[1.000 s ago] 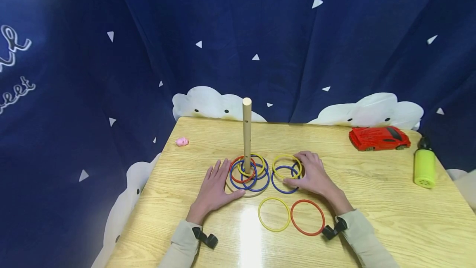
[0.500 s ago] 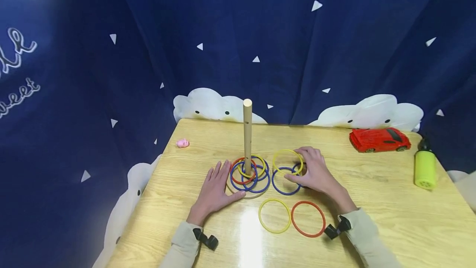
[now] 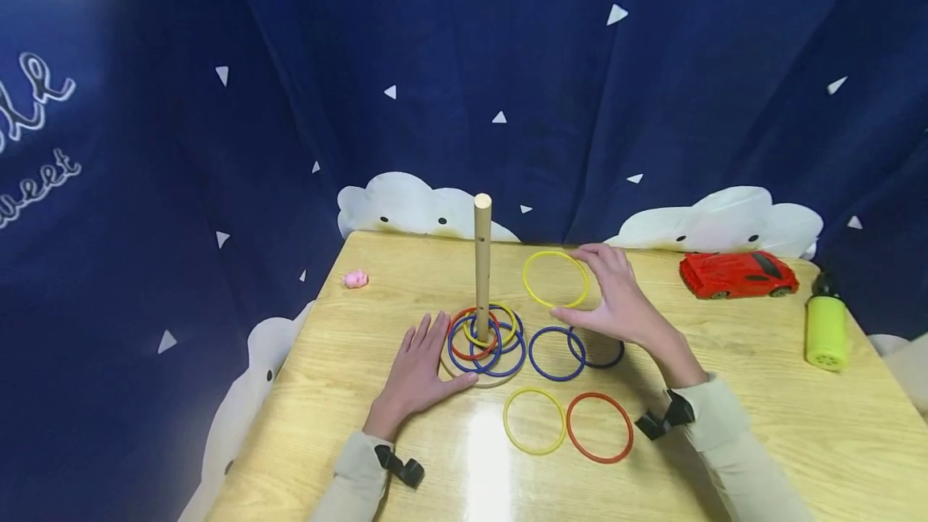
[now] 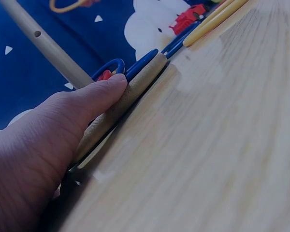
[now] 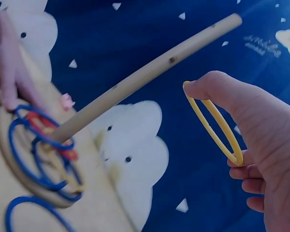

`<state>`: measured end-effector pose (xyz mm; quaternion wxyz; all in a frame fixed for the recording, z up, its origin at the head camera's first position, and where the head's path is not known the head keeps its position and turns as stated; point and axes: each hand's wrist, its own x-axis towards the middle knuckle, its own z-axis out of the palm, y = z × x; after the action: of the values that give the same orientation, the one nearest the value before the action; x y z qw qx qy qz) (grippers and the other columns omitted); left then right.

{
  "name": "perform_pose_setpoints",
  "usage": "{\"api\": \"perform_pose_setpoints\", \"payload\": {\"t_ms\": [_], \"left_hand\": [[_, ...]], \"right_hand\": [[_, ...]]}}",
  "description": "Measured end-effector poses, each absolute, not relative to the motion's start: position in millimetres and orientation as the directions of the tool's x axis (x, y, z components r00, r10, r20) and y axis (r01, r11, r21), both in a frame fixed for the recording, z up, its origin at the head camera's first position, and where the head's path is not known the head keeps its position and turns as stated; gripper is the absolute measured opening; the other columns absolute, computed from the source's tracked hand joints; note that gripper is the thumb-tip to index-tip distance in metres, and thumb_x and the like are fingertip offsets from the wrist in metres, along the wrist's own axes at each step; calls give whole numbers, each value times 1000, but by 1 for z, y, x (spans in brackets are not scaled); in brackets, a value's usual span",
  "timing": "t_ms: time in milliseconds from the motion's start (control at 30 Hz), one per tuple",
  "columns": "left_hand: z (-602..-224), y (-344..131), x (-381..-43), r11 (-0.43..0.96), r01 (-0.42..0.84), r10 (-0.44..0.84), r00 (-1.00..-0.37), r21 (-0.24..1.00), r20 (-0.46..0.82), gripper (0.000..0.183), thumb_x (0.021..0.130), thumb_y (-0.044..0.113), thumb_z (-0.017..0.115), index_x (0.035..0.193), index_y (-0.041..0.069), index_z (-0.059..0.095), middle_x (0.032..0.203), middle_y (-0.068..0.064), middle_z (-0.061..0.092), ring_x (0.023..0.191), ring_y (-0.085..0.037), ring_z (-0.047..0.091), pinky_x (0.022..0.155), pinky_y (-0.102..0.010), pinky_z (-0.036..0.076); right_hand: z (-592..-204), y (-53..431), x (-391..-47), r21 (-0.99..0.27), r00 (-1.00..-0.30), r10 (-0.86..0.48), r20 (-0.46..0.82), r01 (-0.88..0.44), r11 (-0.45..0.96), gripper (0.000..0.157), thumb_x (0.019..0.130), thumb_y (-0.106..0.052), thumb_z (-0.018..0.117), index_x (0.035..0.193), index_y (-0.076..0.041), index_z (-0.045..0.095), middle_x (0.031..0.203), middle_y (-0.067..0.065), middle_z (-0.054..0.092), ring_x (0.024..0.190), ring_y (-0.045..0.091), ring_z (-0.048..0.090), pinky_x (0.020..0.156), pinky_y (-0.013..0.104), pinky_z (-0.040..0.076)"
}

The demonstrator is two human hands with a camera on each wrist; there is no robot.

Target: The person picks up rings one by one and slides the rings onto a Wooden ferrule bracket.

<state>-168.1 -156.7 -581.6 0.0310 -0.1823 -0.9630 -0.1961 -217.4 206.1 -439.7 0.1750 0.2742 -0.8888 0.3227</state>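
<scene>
My right hand (image 3: 615, 296) holds a yellow ring (image 3: 525, 279) by its right side, thumb at the near edge and fingers at the far edge. The right wrist view shows this yellow ring (image 5: 207, 126) raised off the table. My left hand (image 3: 415, 377) lies with straight fingers against the round wooden base (image 3: 484, 383), its thumb (image 4: 104, 93) along the rim. From that base rises a wooden peg (image 3: 482, 264) with small holes. Several blue, red and yellow rings lie around its foot, among them a blue ring (image 3: 524, 361).
Two overlapping rings, a blue ring (image 3: 533, 366) and a dark blue ring (image 3: 620, 356), lie right of the base. Nearer are a yellow ring (image 3: 534, 453) and a red ring (image 3: 631, 433). A red toy car (image 3: 739, 275), a yellow-green bottle (image 3: 826, 333) and a small pink toy (image 3: 355, 279) stand farther out.
My right hand has lifted the yellow ring up and away from the blue rings, uncovering the dark blue one. The left hand has stayed in place.
</scene>
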Motion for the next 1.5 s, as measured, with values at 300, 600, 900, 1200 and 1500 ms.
{"api": "perform_pose_setpoints", "payload": {"t_ms": [300,600,900,1200,1500], "left_hand": [[-581,-157,-168,854,361,335,-933,375,135,119,84,89,51,169,13,16,175,-6,19,161,-31,12,130,-50,9],[-581,-156,-170,851,371,340,-929,372,148,118,84,87,53,169,12,19,174,-8,21,161,-31,13,129,-52,11],[-580,-157,-167,862,365,338,-931,352,137,119,84,89,51,169,12,18,174,-13,18,161,-31,13,129,-53,12],[-580,-155,-167,853,382,343,-924,356,169,117,85,86,54,168,10,23,173,-14,22,160,-34,17,128,-56,16],[-583,-157,-168,860,372,343,-928,349,144,118,85,89,50,168,11,20,174,-12,19,161,-31,13,129,-53,12]], "right_hand": [[-379,194,-229,-440,-712,-394,581,-682,584,85,66,-36,92,137,-1,60,135,20,53,127,42,39,100,59,35],[-330,178,-236,-376,-593,-407,694,-782,498,88,65,-42,91,137,0,61,135,20,53,125,39,39,96,52,33],[-316,150,-238,-324,-506,-443,740,-846,425,92,64,-45,91,138,0,61,135,17,54,125,37,40,99,48,33],[-334,132,-236,-321,-536,-515,669,-833,451,95,66,-51,89,140,1,59,139,18,53,126,36,43,102,54,35],[-387,125,-233,-367,-617,-559,554,-784,501,97,66,-57,88,140,-1,59,138,16,55,123,36,44,104,56,37]]}}
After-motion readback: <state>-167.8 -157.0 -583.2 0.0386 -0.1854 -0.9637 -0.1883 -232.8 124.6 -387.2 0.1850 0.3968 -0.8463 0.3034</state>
